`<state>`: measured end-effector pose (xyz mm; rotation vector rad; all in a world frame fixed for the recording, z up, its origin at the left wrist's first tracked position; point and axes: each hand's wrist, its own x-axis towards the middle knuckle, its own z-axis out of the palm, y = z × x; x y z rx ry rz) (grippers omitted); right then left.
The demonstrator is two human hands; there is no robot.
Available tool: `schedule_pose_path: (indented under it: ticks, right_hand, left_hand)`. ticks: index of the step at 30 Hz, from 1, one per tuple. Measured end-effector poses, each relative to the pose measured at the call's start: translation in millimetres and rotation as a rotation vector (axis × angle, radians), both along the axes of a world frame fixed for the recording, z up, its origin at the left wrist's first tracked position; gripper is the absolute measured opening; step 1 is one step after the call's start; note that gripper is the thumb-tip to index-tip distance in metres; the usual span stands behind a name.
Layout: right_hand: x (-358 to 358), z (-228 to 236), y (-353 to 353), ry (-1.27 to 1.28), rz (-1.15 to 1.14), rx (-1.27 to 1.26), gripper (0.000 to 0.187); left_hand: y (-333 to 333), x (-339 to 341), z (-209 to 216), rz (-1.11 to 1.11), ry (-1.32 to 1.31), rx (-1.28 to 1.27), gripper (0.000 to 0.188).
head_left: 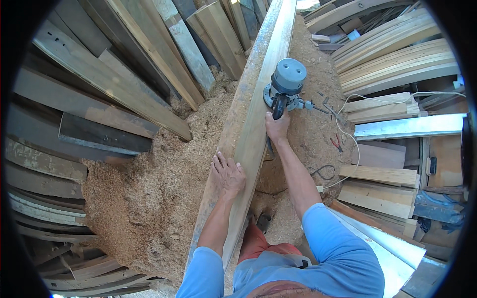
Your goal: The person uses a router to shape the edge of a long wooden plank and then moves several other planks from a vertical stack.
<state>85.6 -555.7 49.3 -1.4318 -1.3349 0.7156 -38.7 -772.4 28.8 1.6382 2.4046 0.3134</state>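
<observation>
A long planed wooden board (251,136) runs lengthwise away from me, resting on a wider, weathered beam (231,130). My left hand (229,175) lies with its fingers stretched out across the board's left side, pressing on it and holding nothing. Farther along, a grey-blue router (289,75) sits upright at the board's right edge, its round base partly over the wood. My right hand (277,126) is wrapped round the router's black handle. The bit is hidden beneath the base.
Wood shavings (164,198) are heaped left of the beam. Planks (119,89) lean along the left side, and stacked boards (397,64) fill the right. Red-handled pliers (337,144) lie on the shavings-covered ground at right, near a white cord (358,156).
</observation>
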Motion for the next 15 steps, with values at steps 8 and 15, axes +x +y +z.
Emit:
schedule_pose_path:
  ticks: [8, 15]
  right_hand:
    - [3, 4, 41, 0.005, 0.022, -0.044, 0.036]
    - [7, -2, 80, 0.019, 0.002, 0.018, 0.037]
  left_hand:
    - [33, -2, 1, -0.051, 0.015, 0.082, 0.045]
    - [58, 1, -7, -0.041, -0.037, 0.090, 0.048]
